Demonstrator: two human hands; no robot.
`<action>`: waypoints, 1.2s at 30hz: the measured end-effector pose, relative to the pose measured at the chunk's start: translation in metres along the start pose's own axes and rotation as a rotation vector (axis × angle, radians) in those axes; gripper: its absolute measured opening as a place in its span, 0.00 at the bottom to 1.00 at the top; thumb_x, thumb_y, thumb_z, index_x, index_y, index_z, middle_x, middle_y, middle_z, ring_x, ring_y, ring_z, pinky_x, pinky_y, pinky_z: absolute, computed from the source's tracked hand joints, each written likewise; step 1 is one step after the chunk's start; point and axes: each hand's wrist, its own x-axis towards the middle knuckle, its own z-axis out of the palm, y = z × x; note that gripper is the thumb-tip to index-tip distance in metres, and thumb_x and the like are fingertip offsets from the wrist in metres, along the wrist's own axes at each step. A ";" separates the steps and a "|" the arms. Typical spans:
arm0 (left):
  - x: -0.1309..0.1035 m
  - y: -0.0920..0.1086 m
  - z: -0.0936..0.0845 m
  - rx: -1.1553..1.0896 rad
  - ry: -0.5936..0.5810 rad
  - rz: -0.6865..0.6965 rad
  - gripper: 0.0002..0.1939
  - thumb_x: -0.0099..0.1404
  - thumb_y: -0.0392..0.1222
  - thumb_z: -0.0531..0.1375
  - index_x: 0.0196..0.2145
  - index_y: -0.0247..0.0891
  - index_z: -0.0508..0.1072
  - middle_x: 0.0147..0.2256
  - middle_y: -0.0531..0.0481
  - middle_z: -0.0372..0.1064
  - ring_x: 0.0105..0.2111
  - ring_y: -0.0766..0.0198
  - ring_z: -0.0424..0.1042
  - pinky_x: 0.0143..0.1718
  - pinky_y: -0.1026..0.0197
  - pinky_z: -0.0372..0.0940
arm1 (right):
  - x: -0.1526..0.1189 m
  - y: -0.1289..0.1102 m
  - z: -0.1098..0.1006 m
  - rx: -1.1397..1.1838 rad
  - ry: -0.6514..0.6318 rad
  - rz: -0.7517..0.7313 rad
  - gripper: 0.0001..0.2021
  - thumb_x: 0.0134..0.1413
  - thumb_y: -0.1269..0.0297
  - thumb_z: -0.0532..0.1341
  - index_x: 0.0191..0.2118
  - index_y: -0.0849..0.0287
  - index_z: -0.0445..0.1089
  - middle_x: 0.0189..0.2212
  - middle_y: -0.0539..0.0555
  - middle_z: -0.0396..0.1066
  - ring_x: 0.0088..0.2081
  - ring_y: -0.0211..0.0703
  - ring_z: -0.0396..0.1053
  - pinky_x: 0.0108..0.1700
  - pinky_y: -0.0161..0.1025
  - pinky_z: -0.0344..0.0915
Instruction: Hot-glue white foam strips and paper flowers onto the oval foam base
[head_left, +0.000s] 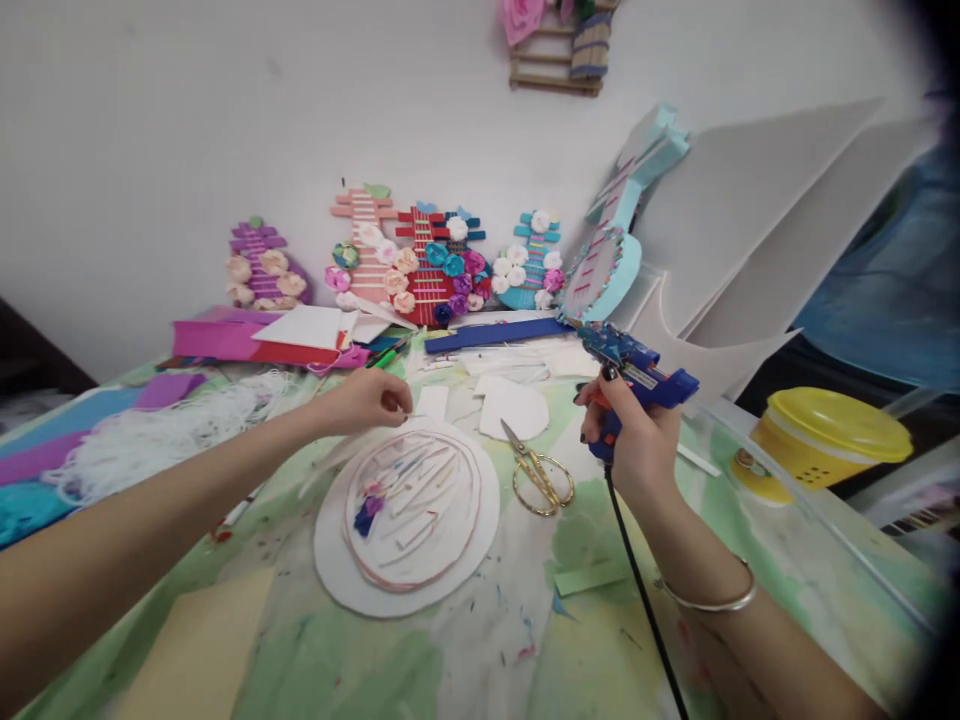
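My right hand [637, 440] is wrapped round the handle of a blue glue gun [637, 365], its nozzle pointing left and away from me. A black cord [637, 570] runs down from the handle. Over the far edge of a white paper disc [405, 595], my left hand [375, 400] is closed in a pinch; a thin pale sliver seems to stick out, too small to name. Inside a red-lined circle on the disc lie several thin paper strips [416, 535] and a purple scrap [366, 515]. Gold-handled scissors [536, 475] lie between the disc and my right hand.
Several flower-trimmed paper guitars [431, 260] lean on the wall, with a larger light-blue guitar [607, 260] at right. White shredded strips [187, 430] are heaped left. A yellow lidded tub [825, 440] stands right. A rounded white cutout [514, 405] lies beyond the scissors.
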 end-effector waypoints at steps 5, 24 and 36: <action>-0.013 -0.033 0.012 0.052 0.094 0.110 0.05 0.48 0.37 0.59 0.24 0.35 0.75 0.26 0.48 0.73 0.26 0.65 0.69 0.29 0.66 0.61 | -0.008 0.007 0.007 -0.038 -0.046 0.041 0.12 0.51 0.59 0.64 0.24 0.62 0.67 0.21 0.49 0.68 0.12 0.30 0.59 0.14 0.32 0.52; -0.073 0.023 0.037 -1.108 0.518 -0.209 0.08 0.53 0.40 0.67 0.32 0.36 0.76 0.31 0.50 0.74 0.28 0.70 0.69 0.29 0.70 0.63 | -0.057 0.015 0.025 -0.161 -0.495 0.448 0.16 0.52 0.51 0.61 0.28 0.62 0.70 0.13 0.48 0.61 0.15 0.33 0.57 0.20 0.34 0.57; -0.070 0.015 0.034 -1.523 0.423 -0.247 0.08 0.55 0.34 0.66 0.35 0.35 0.74 0.29 0.52 0.70 0.29 0.69 0.70 0.37 0.64 0.66 | -0.058 0.013 0.022 -0.178 -0.497 0.452 0.16 0.52 0.52 0.61 0.28 0.63 0.71 0.12 0.48 0.60 0.15 0.35 0.58 0.21 0.36 0.58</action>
